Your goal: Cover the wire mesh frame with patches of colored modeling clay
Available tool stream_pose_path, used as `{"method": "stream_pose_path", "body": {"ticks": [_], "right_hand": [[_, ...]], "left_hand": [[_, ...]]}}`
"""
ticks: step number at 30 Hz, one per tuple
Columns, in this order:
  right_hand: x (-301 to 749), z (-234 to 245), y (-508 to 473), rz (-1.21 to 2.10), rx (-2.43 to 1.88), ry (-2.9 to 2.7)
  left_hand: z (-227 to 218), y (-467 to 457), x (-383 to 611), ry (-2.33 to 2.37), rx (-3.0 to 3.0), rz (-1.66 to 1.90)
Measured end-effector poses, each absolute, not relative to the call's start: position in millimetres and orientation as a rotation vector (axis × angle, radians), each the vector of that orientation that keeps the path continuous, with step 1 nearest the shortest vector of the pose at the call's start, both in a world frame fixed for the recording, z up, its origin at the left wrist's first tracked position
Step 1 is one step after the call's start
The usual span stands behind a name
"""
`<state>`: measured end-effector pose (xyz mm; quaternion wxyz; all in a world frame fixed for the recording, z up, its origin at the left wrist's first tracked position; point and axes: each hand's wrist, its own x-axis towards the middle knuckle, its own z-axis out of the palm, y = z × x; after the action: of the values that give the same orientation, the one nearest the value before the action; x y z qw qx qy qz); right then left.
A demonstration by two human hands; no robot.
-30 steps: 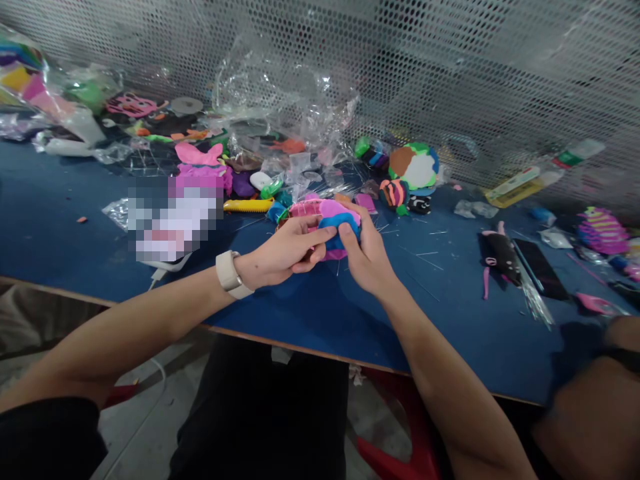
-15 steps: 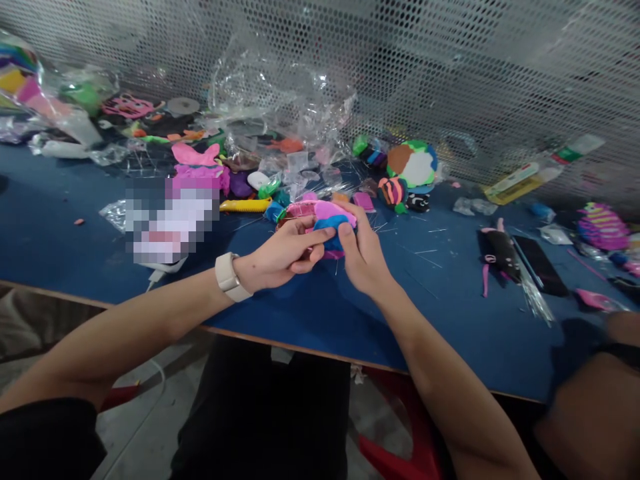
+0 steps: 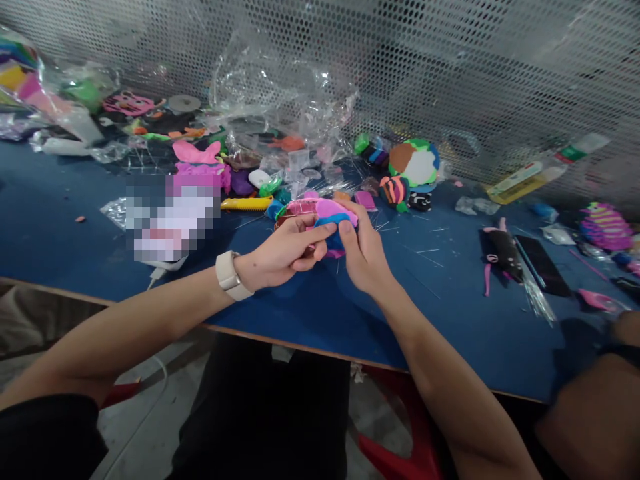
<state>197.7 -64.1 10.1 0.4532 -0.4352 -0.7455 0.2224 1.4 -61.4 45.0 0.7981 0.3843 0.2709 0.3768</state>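
Between my two hands is a pink and blue piece of modelling clay point(image 3: 333, 217), held just above the blue table. My left hand point(image 3: 287, 250), with a pale band on its wrist, pinches the clay's near left side, its fingertips on the blue part. From the right, my right hand point(image 3: 367, 257) grips the clay, thumb pressed on the blue patch and fingers curled behind the pink edge. Behind my left fingers lies a dark red, netted-looking thing point(image 3: 297, 210), partly covered. A yellow-handled tool point(image 3: 246, 204) rests beyond my left hand.
A phone point(image 3: 175, 227), blurred out, lies left with a cable. Clear plastic bags point(image 3: 280, 87) and clay figures line the metal mesh. At right are a bottle point(image 3: 545, 170), a black clay figure point(image 3: 501, 253) and thin wires point(image 3: 537, 297). Another person's arm point(image 3: 595, 413) is at lower right.
Almost nothing differs. Both hands keep their grip on the clay, and the view has shifted very slightly.
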Motion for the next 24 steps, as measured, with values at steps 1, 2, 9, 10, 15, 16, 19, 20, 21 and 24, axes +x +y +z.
{"method": "stream_pose_path", "body": {"ticks": [1, 2, 9, 10, 15, 16, 19, 20, 21, 24], "right_hand": [[197.4, 9.6, -64.5, 0.555, -1.08, -1.828], [196.8, 9.4, -65.2, 0.564, -1.08, -1.819], [185.5, 16.9, -75.2, 0.503, -1.074, -1.696], [184.2, 18.0, -76.2, 0.486, -1.075, -1.689], [182.2, 19.8, -78.4, 0.442, -1.079, -1.697], [182.2, 19.9, -78.7, 0.437, -1.087, -1.694], [182.2, 20.8, -79.9, 0.431, -1.104, -1.687], [182.2, 21.1, -80.3, 0.427, -1.107, -1.687], [182.2, 21.3, -80.6, 0.424, -1.111, -1.69], [182.1, 20.6, -80.5, 0.404, -1.113, -1.701]], "left_hand": [[45.2, -61.6, 1.8, 0.581, 0.822, 0.82], [45.4, -61.8, 2.1, 0.58, 0.818, 0.83], [46.6, -64.8, 1.2, 0.522, 0.824, 0.798], [46.2, -64.9, 1.0, 0.514, 0.819, 0.799], [46.9, -65.8, 0.9, 0.519, 0.805, 0.793], [47.8, -66.3, 1.1, 0.526, 0.806, 0.798], [51.3, -68.7, 1.6, 0.544, 0.8, 0.824], [52.6, -69.4, 1.9, 0.546, 0.794, 0.831], [53.9, -70.0, 2.1, 0.547, 0.786, 0.835], [56.6, -70.4, 3.2, 0.557, 0.741, 0.866]]}}
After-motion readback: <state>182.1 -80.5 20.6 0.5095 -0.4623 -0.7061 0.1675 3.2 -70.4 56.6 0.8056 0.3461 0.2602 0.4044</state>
